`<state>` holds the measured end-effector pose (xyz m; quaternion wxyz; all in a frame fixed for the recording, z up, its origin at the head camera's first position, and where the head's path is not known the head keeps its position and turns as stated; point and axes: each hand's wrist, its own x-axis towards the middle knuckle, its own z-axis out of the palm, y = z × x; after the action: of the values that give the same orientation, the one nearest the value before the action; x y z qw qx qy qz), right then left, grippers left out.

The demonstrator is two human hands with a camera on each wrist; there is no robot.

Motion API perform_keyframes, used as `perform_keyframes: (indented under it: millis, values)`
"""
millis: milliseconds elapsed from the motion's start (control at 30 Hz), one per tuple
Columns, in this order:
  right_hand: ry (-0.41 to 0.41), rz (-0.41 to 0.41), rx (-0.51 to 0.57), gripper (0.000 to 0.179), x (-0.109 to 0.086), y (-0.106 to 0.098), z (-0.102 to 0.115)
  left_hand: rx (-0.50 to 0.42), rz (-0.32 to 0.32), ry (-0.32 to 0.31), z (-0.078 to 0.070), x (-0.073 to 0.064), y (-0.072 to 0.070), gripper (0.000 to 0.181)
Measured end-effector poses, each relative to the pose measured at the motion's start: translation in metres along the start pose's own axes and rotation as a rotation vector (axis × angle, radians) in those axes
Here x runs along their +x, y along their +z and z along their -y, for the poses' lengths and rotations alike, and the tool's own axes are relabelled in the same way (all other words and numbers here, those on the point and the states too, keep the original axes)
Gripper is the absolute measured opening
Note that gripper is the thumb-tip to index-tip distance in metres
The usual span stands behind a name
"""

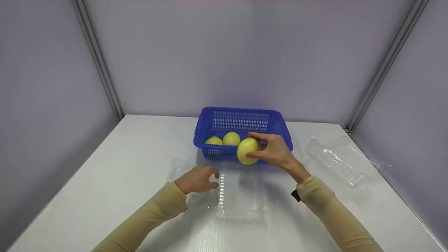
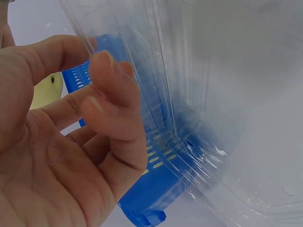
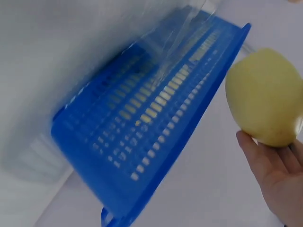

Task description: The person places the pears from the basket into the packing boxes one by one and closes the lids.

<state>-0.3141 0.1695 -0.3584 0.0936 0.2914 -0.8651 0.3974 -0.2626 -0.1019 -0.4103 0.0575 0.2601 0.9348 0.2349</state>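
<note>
My right hand [image 1: 276, 150] pinches a yellow pear [image 1: 247, 151] between thumb and fingers, raised just in front of the blue basket [image 1: 241, 109]. The pear [image 3: 266, 97] rests against the fingertips in the right wrist view. Two more yellow pears [image 1: 231, 139] lie inside the basket's left front part. My left hand [image 1: 197, 179] hovers at the hinge side of an opened clear plastic clamshell box [image 1: 241, 196]. Its fingers are loosely bent, with a gap to the thumb. In the left wrist view, the clear plastic [image 2: 161, 71] stands behind the fingers [image 2: 116, 78]; contact cannot be told.
More clear plastic packaging [image 1: 337, 164] lies to the right on the white table [image 1: 115, 168], reaching its right edge. Pale panels [image 1: 245, 52] close off the back and both sides. The basket stands near the back panel.
</note>
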Motion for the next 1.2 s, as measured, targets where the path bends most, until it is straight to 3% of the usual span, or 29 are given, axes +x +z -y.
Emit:
perform_keyframes:
  millis: [133, 367, 533, 667, 900, 1033, 1200]
  values:
    - [0.001, 0.153, 0.02, 0.068, -0.008, 0.012, -0.004, -0.003, 0.006, -0.017, 0.001, 0.002, 0.0, 0.029]
    - [0.063, 0.451, 0.145, 0.06, -0.017, 0.035, -0.023, -0.004, 0.002, -0.013, 0.002, 0.003, 0.002, 0.028]
    - [0.055, 0.556, 0.121, 0.057, -0.019, 0.041, -0.02, -0.016, -0.003, -0.002, 0.001, 0.002, 0.001, 0.029]
    - [0.024, 0.662, 0.057, 0.058, -0.015, 0.045, -0.018, -0.012, 0.011, -0.039, 0.001, 0.002, 0.0, 0.03]
    - [-0.093, 0.833, -0.021, 0.052, -0.015, 0.058, -0.008, -0.005, -0.017, -0.018, 0.002, -0.002, 0.001, 0.029]
    - [-0.115, 0.872, -0.003, 0.051, -0.019, 0.061, -0.004, 0.007, -0.031, 0.01, 0.003, -0.002, 0.0, 0.028]
    - [-0.05, 0.924, 0.109, 0.062, -0.023, 0.062, 0.0, 0.0, -0.017, 0.009, 0.002, -0.002, 0.0, 0.033]
